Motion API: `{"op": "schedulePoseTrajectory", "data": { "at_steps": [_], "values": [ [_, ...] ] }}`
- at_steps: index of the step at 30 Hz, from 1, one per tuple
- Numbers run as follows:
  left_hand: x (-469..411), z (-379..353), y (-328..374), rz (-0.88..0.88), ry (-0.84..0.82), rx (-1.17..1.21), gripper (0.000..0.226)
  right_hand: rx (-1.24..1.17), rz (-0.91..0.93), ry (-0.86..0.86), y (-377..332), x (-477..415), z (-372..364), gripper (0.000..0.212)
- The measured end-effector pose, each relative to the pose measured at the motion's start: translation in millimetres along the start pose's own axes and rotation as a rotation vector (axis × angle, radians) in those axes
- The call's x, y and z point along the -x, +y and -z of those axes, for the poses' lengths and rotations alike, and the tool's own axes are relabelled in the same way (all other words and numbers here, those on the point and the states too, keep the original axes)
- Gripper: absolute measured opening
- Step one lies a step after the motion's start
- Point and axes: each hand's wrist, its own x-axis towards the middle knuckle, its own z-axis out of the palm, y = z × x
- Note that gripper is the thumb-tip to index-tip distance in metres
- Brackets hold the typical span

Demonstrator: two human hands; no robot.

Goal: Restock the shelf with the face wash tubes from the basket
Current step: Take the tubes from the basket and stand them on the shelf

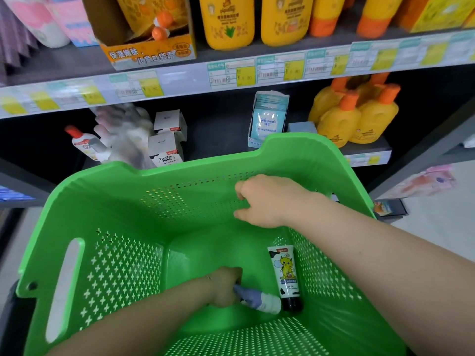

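A green plastic basket [108, 201] fills the lower view. My left hand [225, 287] reaches to the basket floor and grips a white and blue face wash tube [261, 301] lying there. Next to it, a second tube [284, 271] with a yellow cartoon figure and a black cap leans against the right wall. My right hand [262, 200] hovers inside the basket near its far wall, fingers loosely curled, nothing visible in it. Behind the basket, the lower shelf [221, 134] holds blurred pale tubes [123, 132] and white boxes [167, 147].
A red-capped tube [83, 142] lies at the lower shelf's left. Blue sachet packs [268, 119] and yellow bottles with orange caps [354, 116] stand to the right. The upper shelf [180, 78] carries more yellow bottles and an orange display box [149, 34].
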Motion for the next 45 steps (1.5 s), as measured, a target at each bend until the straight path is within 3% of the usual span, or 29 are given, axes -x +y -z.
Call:
{"op": "schedulePoseTrajectory", "data": {
  "at_steps": [3, 14, 18, 21, 28, 32, 34, 38, 45],
  "values": [
    [0.5, 23.3, 4.6, -0.043, 0.009, 0.083, 0.031, -0.003, 0.006, 0.000, -0.1, 0.3, 0.6, 0.038],
    [52.4, 117.1, -2.5, -0.169, 0.509, 0.277, 0.020, -0.013, -0.014, -0.005, 1.7, -1.2, -2.1, 0.029],
    [78.8, 138.0, -1.5, -0.218, 0.610, 0.432, 0.020, -0.129, 0.042, -0.033, -0.9, -1.5, -8.5, 0.046],
    [98.6, 152.7, 0.3, -0.260, 0.663, 0.507, 0.018, -0.313, 0.116, -0.029, -4.6, 1.5, -10.0, 0.045],
    [136.3, 178.8, 11.8, -0.360, 0.800, 0.716, 0.031, -0.597, 0.172, 0.209, -9.0, 6.3, 2.4, 0.027],
    [159.8, 198.1, 18.7, -0.397, 0.870, 0.849, 0.032, -0.708, 0.200, 0.315, -11.3, 12.1, 29.0, 0.045],
    [173.1, 206.8, 22.8, -0.429, 0.873, 0.869, 0.041, -0.752, 0.221, 0.362, -13.1, 14.1, 44.9, 0.040],
    [192.4, 223.3, 27.9, -0.481, 0.859, 0.853, 0.048, -0.821, 0.247, 0.451, -20.7, 20.3, 80.9, 0.043],
    [230.0, 260.5, 39.5, -0.566, 1.021, 0.767, 0.041, -0.774, 0.337, 0.583, -42.8, 38.6, 142.9, 0.057]
  ]
}}
